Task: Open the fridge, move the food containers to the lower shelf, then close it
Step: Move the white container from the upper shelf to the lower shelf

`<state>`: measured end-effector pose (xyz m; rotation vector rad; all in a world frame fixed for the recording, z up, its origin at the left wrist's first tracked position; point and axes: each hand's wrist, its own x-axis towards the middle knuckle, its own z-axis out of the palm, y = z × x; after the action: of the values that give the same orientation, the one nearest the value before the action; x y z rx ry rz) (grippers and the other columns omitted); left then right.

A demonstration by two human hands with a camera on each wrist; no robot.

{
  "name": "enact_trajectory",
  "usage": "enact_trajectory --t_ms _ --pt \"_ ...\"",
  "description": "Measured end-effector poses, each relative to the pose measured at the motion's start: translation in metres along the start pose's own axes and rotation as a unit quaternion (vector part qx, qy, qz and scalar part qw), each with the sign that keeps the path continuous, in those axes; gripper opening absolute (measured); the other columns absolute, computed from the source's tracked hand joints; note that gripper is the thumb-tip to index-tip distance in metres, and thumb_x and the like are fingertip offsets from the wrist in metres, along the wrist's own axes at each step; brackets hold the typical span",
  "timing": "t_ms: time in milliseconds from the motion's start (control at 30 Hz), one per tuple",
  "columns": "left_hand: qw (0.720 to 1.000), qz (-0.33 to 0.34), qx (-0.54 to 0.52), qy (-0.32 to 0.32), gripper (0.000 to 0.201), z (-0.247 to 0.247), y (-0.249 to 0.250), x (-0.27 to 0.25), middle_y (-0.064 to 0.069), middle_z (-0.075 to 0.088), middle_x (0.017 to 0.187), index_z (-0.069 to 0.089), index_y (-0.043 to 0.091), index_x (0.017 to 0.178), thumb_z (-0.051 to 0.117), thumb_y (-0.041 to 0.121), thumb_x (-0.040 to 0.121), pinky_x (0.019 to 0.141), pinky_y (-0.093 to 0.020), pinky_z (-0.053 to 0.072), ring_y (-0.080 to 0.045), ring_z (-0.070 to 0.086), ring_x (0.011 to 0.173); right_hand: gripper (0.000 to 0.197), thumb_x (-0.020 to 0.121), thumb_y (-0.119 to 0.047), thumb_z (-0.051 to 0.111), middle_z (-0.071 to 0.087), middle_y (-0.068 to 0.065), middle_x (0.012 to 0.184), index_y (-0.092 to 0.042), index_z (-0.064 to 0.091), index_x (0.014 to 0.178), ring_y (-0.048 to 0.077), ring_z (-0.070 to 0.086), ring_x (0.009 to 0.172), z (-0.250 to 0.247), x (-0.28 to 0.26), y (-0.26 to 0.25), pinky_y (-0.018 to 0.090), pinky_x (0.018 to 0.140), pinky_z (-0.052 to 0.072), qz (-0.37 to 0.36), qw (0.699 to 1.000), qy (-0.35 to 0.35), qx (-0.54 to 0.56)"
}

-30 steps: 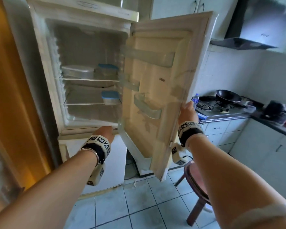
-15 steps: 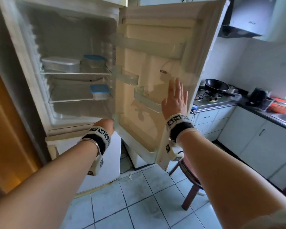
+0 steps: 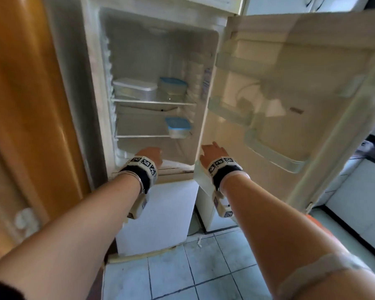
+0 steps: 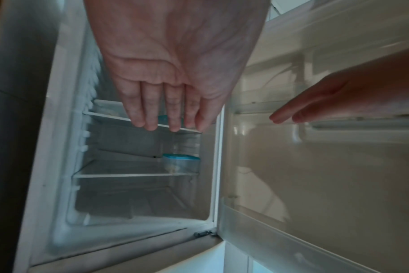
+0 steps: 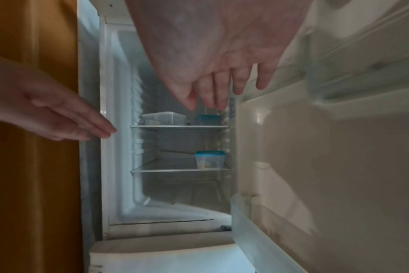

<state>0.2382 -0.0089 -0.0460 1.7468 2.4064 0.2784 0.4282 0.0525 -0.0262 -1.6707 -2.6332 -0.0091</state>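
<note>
Three food boxes are seen inside the open fridge (image 3: 160,50). On the top shelf (image 3: 154,102) a long clear box with a pale lid (image 3: 135,88) is set at the left, and a box with a blue lid (image 3: 173,85) is set just beside it at the right. On the lower shelf (image 3: 143,136) one more blue-lid box (image 3: 178,127) is placed at the right end, near the front edge. Something pale is seen inside that box in the right wrist view, but what it is cannot be told. The space under the lower shelf is seen as a white floor with ribs.

The fridge door (image 3: 290,105) is swung wide to the right. Clear racks are fixed along its inner side.

The left hand (image 3: 150,154) is held out in front of the fridge opening, fingers straight and close together, and nothing is held by it. The right hand (image 3: 213,150) is held out beside it, near the inner edge of the door, fingers loose and a little spread, and nothing is held by it either. A band with black and white squares is worn on each wrist.

Below the open part, a white lower door (image 3: 160,213) is seen shut. A brown wooden wall (image 3: 30,105) is seen at the left of the fridge. The floor (image 3: 182,273) is made of pale tiles with dark lines between them. White cupboards (image 3: 359,191) are seen far at the right.
</note>
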Motion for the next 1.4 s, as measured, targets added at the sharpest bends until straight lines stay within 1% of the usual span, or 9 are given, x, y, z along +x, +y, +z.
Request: enact_trajectory --t_ms 167,367,533,667,900,1067,1233,1333,1400 --pt "0.999 -0.022 -0.016 0.019 0.044 -0.017 -0.037 0.031 -0.011 0.042 0.149 0.043 0.013 0.140 0.039 0.023 0.098 0.113 -0.036 0.034 -0.028 0.042 0.136 0.045 0.094 -0.017 0.038 0.045 0.010 0.144 -0.012 0.043 0.138 0.026 0.037 0.135 -0.003 0.041 -0.046 0.040 0.110 0.031 -0.024 1.000 -0.003 -0.005" --pt "0.999 -0.035 -0.022 0.019 0.048 -0.027 -0.049 0.087 -0.009 0.039 0.151 0.039 0.015 0.143 0.041 0.017 0.096 0.112 -0.035 0.034 -0.026 0.041 0.136 0.042 0.097 -0.020 0.037 0.046 0.011 0.143 -0.010 0.045 0.137 0.026 0.037 0.137 0.000 0.111 -0.067 0.040 0.113 0.031 -0.047 0.999 -0.010 -0.002" --pt "0.995 -0.075 -0.011 0.066 0.046 -0.052 -0.047 0.158 -0.012 0.041 0.149 0.040 0.012 0.142 0.039 0.013 0.096 0.113 -0.037 0.035 -0.029 0.042 0.136 0.039 0.093 -0.016 0.038 0.055 0.014 0.132 -0.009 0.054 0.128 0.031 0.054 0.123 -0.012 0.203 -0.077 0.036 0.100 0.043 -0.081 0.996 0.013 0.021" --pt "0.990 -0.089 -0.029 0.109 0.042 -0.082 -0.052 0.210 -0.014 0.057 0.132 0.048 0.013 0.133 0.044 0.013 0.092 0.101 -0.040 0.047 -0.031 0.057 0.118 0.040 0.093 -0.018 0.039 0.050 0.015 0.138 -0.009 0.050 0.131 0.031 0.047 0.127 -0.041 0.267 -0.081 0.042 0.106 0.040 -0.105 0.993 0.040 0.023" --pt "0.980 -0.136 -0.065 0.133 0.050 -0.112 -0.067 0.282 -0.015 0.055 0.134 0.036 0.012 0.142 0.046 0.018 0.094 0.101 -0.039 0.045 -0.032 0.055 0.120 0.040 0.096 -0.020 0.037 0.050 0.014 0.139 -0.006 0.049 0.132 0.029 0.044 0.130 -0.069 0.359 -0.099 0.041 0.109 0.037 -0.134 0.990 0.043 0.019" --pt "0.968 -0.155 -0.089 0.178 0.049 -0.121 -0.087 0.328 -0.014 0.048 0.141 0.035 0.012 0.142 0.042 0.023 0.095 0.108 -0.040 0.038 -0.031 0.048 0.128 0.043 0.096 -0.025 0.035 0.045 0.013 0.141 -0.009 0.043 0.135 0.030 0.047 0.127 -0.072 0.414 -0.123 0.043 0.107 0.039 -0.135 0.990 0.017 0.039" --pt "0.962 -0.174 -0.110 0.178 0.050 -0.122 -0.110 0.368 -0.017 0.046 0.141 0.037 0.010 0.140 0.034 0.033 0.096 0.107 -0.044 0.039 -0.034 0.047 0.128 0.046 0.099 -0.026 0.034 0.039 0.013 0.148 -0.010 0.037 0.142 0.029 0.042 0.134 -0.076 0.461 -0.138 0.042 0.111 0.036 -0.104 0.991 0.007 0.081" --pt "0.960 -0.190 -0.125 0.162 0.050 -0.120 -0.123 0.387 -0.019 0.037 0.146 0.037 0.009 0.140 0.032 0.034 0.097 0.108 -0.044 0.036 -0.035 0.041 0.132 0.048 0.099 -0.032 0.032 0.039 0.012 0.147 -0.012 0.037 0.142 0.030 0.042 0.133 -0.074 0.487 -0.147 0.042 0.110 0.036 -0.089 0.993 -0.012 0.081" --pt "0.959 -0.200 -0.138 0.147 0.051 -0.118 -0.128 0.397 -0.019 0.025 0.153 0.035 0.011 0.141 0.033 0.035 0.097 0.113 -0.045 0.034 -0.037 0.036 0.136 0.047 0.096 -0.037 0.032 0.047 0.013 0.141 -0.012 0.045 0.135 0.033 0.049 0.126 -0.068 0.500 -0.155 0.044 0.105 0.041 -0.085 0.993 -0.017 0.079"
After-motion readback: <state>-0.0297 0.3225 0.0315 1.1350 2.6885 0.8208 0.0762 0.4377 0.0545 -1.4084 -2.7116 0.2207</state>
